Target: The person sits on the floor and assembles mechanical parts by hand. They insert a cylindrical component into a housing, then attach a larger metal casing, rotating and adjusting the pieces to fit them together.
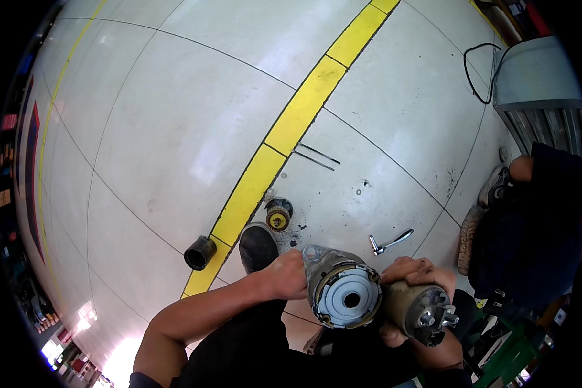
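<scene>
Clamped in the fingers of the left hand (pixel 287 275) at the flanged left edge, fingertips hidden: a grey metal housing (pixel 338 291) with a pale-blue ringed end face. Just right of the housing, clamped in the right hand (pixel 421 271), between fingers on the far side and thumb on the near: a tan metal cylinder (pixel 404 305) with end studs. On the pale floor (pixel 207 129) beyond the housing: rightward, a chrome ratchet-like tool (pixel 398 240); leftward, a dark ribbed rotor with yellow centre (pixel 278 218); farther, two thin dark rods (pixel 320 153). Well left of the housing: a black hollow cylinder (pixel 200 253).
</scene>
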Demonstrator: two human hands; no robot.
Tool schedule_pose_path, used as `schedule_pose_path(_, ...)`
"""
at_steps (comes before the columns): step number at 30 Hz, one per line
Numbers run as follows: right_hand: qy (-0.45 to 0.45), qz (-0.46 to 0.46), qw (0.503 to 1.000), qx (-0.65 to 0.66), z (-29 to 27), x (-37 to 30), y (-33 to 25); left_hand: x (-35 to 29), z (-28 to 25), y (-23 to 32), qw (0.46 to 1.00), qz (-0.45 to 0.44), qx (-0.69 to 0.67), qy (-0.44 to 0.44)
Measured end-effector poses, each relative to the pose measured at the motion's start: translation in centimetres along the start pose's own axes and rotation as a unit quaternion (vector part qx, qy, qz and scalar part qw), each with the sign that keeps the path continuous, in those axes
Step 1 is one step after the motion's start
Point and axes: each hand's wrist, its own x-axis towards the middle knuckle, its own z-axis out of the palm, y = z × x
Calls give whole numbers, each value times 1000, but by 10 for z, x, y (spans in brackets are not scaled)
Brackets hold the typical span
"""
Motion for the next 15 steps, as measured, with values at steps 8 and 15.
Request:
schedule_pose_path(8, 16, 4, 999, -28, -4, 9, -7, 21, -11, 8, 998, -39, -38, -34)
schedule_pose_path(15, -3, 4, 1000, -23, -7, 3, 3, 21, -4, 4, 996, -28, -83, 2)
